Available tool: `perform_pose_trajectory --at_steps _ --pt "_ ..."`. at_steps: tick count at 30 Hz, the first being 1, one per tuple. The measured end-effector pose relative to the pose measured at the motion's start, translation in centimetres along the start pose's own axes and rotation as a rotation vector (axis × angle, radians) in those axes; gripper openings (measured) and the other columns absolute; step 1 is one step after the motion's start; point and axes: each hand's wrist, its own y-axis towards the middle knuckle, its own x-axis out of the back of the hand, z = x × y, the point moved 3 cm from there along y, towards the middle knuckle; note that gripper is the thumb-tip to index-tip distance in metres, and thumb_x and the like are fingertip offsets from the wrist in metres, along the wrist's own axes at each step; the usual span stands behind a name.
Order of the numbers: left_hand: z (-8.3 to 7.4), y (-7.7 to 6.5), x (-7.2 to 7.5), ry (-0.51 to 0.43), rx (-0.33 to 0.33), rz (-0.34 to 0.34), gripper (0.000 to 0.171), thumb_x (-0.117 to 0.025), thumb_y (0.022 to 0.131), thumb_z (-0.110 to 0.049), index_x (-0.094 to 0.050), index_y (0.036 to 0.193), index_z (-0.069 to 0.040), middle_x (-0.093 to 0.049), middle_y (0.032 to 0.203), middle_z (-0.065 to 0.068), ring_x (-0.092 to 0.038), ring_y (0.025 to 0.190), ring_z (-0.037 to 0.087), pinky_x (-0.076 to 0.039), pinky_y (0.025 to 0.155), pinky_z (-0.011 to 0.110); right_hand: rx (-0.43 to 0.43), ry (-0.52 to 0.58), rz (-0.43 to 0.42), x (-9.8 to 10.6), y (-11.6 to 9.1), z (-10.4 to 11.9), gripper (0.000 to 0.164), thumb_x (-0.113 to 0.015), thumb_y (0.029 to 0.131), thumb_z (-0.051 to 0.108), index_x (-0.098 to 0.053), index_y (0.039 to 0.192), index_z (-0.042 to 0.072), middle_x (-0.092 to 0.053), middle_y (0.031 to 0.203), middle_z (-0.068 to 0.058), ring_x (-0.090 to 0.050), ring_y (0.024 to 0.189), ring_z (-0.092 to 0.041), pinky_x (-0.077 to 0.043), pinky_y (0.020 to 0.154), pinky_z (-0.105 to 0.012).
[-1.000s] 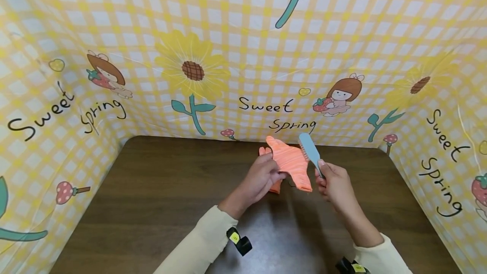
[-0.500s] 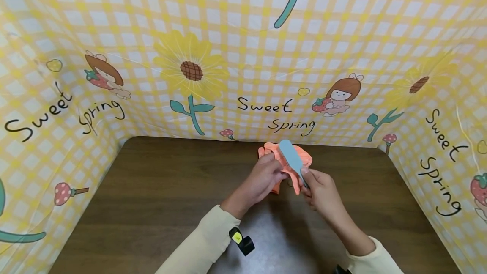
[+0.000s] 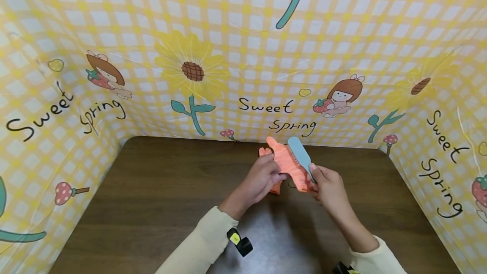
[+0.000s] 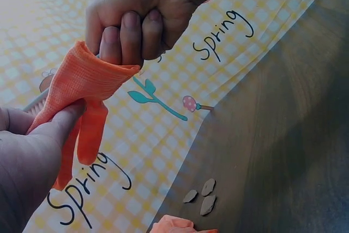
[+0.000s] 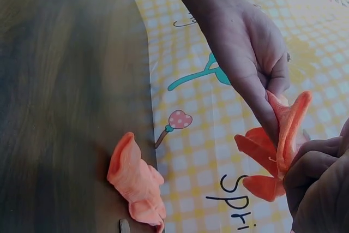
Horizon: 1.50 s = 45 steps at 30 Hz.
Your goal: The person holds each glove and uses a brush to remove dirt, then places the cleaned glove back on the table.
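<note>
My left hand pinches an orange knitted glove between thumb and fingers and keeps it raised above the table. Curled round the handle of a light blue brush, my right hand keeps the bristles against the glove's face. In the left wrist view, the held glove hangs with its cuff toward the right hand, and part of the bristles shows behind it. A second orange glove lies crumpled on the table, mostly hidden by my left hand in the head view.
Small grey-brown flat pieces lie on the dark wooden table near the lying glove. A yellow checked cloth printed with flowers and words surrounds the table at the back and both sides.
The brush moved left across the glove, bunching it up, then came back partway to the right. The glove is spread out again; my left hand has stayed nearly in place.
</note>
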Motion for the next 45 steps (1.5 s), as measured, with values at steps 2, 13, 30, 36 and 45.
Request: perform_pose_trajectory --at_steps 2,13,30,36,45 --pt "0.0 0.0 0.0 0.002 0.002 0.005 0.058 -0.028 0.098 0.007 -0.023 0.155 0.007 -0.031 0.157 0.017 -0.036 0.143 0.027 -0.031 0.118 0.056 -0.003 0.004 0.008 0.1 0.1 -0.1 0.045 -0.046 0.109 0.037 -0.054 0.083 0.001 -0.042 0.06 0.001 -0.033 0.047 -0.01 -0.027 0.041 -0.022" --pt "0.3 0.0 0.0 0.013 -0.012 -0.016 0.015 -0.028 0.098 0.007 -0.038 0.101 -0.003 -0.039 0.136 0.01 -0.04 0.138 0.025 -0.033 0.118 0.056 -0.025 0.013 0.01 0.8 0.6 -0.1 0.044 -0.042 0.111 0.036 -0.054 0.085 0.001 -0.041 0.059 0.002 -0.033 0.046 -0.01 -0.026 0.04 -0.023" --pt "-0.3 -0.1 -0.4 0.048 -0.058 0.123 0.042 -0.029 0.108 -0.004 -0.043 0.147 0.007 -0.051 0.149 0.022 -0.063 0.123 0.021 -0.049 0.108 0.032 0.031 0.023 0.147 -1.3 -1.0 0.1 0.045 -0.047 0.109 0.034 -0.05 0.081 -0.001 -0.038 0.06 0.001 -0.029 0.045 -0.009 -0.024 0.041 -0.021" --pt "-0.4 -0.3 -0.2 0.054 -0.029 0.024 0.053 -0.025 0.1 0.004 -0.031 0.153 0.007 -0.039 0.156 0.015 -0.046 0.136 0.022 -0.041 0.115 0.045 0.017 0.021 0.059 -0.9 -0.5 0.1 0.043 -0.047 0.11 0.031 -0.051 0.081 -0.001 -0.04 0.058 0.002 -0.031 0.044 -0.009 -0.024 0.04 -0.021" --pt "-0.2 -0.1 0.2 0.03 -0.009 0.013 0.037 -0.024 0.098 0.007 -0.035 0.133 0.006 -0.036 0.143 0.01 -0.038 0.138 0.024 -0.031 0.119 0.056 -0.025 0.068 0.047 0.0 0.3 -0.2 0.042 -0.045 0.11 0.031 -0.052 0.08 0.003 -0.04 0.058 0.003 -0.029 0.045 -0.008 -0.023 0.039 -0.02"
